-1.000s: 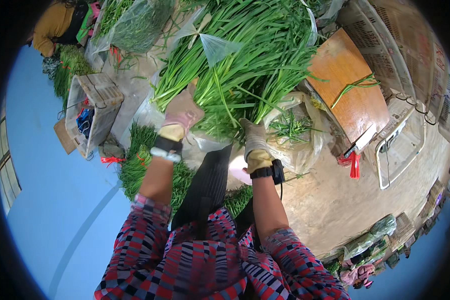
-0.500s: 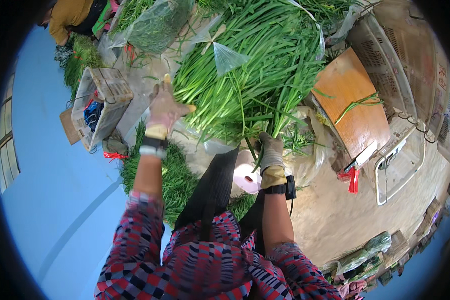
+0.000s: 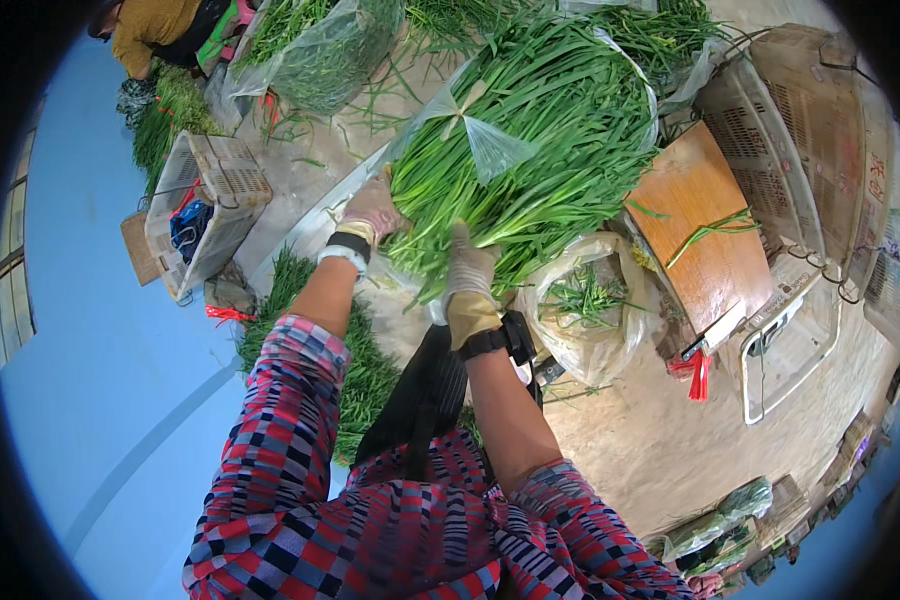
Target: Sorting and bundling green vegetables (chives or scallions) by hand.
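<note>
A big heap of long, flat green leaves with pale stems [image 3: 560, 110] lies before me, a clear plastic strip [image 3: 495, 150] knotted over it. My gloved left hand [image 3: 373, 208] is at the heap's left edge, its fingertips hidden among the stems. My gloved right hand [image 3: 468, 270] is closed on stems at the near edge, thumb on top. Right of it sits an open plastic bag [image 3: 602, 350] with loose green pieces inside. Loose greens [image 3: 295, 290] lie on the floor below my left arm.
A wooden board [image 3: 715, 170] with leaves and a knife [image 3: 705, 338] at its end is on the right, beside plastic crates [image 3: 790, 150] and a metal-framed item [image 3: 790, 370]. At left are a crate [image 3: 210, 260] and a blue surface [image 3: 100, 390]; a co-worker [image 3: 160, 30] bends at top left.
My left hand, spread out left of the heap half a second ago, has moved right into the stems. My right hand has moved left and up; the dangling leaves by it are gathered into the heap.
</note>
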### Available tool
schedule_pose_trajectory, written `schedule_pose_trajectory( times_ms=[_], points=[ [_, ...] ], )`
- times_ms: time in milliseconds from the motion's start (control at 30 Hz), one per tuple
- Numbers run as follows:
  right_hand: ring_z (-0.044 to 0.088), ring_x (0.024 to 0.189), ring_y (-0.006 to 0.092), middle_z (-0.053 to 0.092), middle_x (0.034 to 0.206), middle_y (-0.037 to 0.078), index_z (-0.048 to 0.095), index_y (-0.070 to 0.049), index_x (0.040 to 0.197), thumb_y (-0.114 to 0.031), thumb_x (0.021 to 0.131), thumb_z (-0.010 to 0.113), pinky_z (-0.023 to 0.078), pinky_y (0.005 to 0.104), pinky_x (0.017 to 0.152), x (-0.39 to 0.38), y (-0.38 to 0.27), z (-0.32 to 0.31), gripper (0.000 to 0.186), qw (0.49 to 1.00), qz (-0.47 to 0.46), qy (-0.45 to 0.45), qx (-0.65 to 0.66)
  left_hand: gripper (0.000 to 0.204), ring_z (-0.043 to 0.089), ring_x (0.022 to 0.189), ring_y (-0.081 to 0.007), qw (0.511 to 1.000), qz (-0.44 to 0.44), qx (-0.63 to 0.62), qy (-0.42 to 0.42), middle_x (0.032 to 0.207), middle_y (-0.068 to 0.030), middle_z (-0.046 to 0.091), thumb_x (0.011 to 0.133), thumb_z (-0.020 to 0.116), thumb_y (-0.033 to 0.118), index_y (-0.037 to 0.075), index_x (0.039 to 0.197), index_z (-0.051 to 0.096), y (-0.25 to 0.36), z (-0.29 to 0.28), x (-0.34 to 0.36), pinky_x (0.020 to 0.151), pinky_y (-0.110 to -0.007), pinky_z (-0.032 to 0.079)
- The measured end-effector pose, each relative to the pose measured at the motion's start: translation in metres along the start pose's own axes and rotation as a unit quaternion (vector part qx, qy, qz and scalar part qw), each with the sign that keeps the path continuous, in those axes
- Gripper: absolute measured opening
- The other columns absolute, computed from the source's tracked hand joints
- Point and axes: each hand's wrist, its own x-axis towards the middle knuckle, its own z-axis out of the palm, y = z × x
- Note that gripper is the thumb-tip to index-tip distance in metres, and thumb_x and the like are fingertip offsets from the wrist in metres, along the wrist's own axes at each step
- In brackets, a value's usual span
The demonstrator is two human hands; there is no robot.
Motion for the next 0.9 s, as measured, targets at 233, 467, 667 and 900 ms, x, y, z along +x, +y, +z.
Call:
schedule_pose_trajectory(
  times_ms=[233, 467, 667, 900],
  points=[
    [0.047, 0.114, 0.0367, 0.039, 0.13, 0.028, 0.006, 0.008, 0.138, -0.029, 0.055, 0.083, 0.04, 0.0352, 0.094, 0.002, -0.025, 0.03, 0.119, 0.983, 0.054, 0.098, -0.147, 0.082, 0.057, 0.103, -0.0352, 0.999, 0.03, -0.038, -0.018, 0.111, -0.0237, 0.058, 0.061, 0.068, 0.025, -0.001, 0.132, 0.036, 0.01, -0.037, -0.016, 0.089, -0.038, 0.046],
    [0.055, 0.067, 0.0211, 0.057, 0.085, 0.014, 0.036, -0.001, 0.117, -0.005, 0.074, 0.064, 0.046, 0.0323, 0.057, -0.009, -0.016, -0.044, 0.052, 0.999, -0.002, -0.038, 0.033, 0.083, 0.05, 0.113, -0.0332, 0.998, 0.002, -0.042, 0.038, 0.129, -0.0199, 0.046, 0.064, 0.067, 0.032, 0.003, 0.134, 0.034, -0.001, -0.019, -0.03, 0.094, -0.036, 0.042],
    [0.058, 0.079, 0.0246, 0.06, 0.09, 0.017, 0.046, 0.001, 0.106, -0.013, 0.074, 0.067, 0.048, 0.0338, 0.071, 0.018, 0.009, -0.102, 0.041, 0.974, -0.119, -0.118, -0.15, 0.061, 0.057, 0.098, -0.032, 0.979, 0.03, -0.108, 0.169, 0.105, -0.0161, 0.059, 0.072, 0.068, 0.039, 0.005, 0.119, 0.049, 0.039, -0.022, -0.091, 0.083, -0.035, 0.046],
    [0.058, 0.098, 0.0246, 0.055, 0.117, 0.019, 0.043, 0.004, 0.124, -0.04, 0.09, 0.048, 0.044, 0.0324, 0.088, 0.038, 0.044, -0.086, 0.056, 0.945, -0.14, -0.173, -0.241, 0.057, 0.06, 0.088, -0.0332, 0.954, 0.006, -0.293, -0.064, 0.099, -0.0223, 0.061, 0.084, 0.053, 0.05, -0.001, 0.11, 0.054, 0.082, 0.05, -0.082, 0.078, -0.037, 0.049]
  ],
)
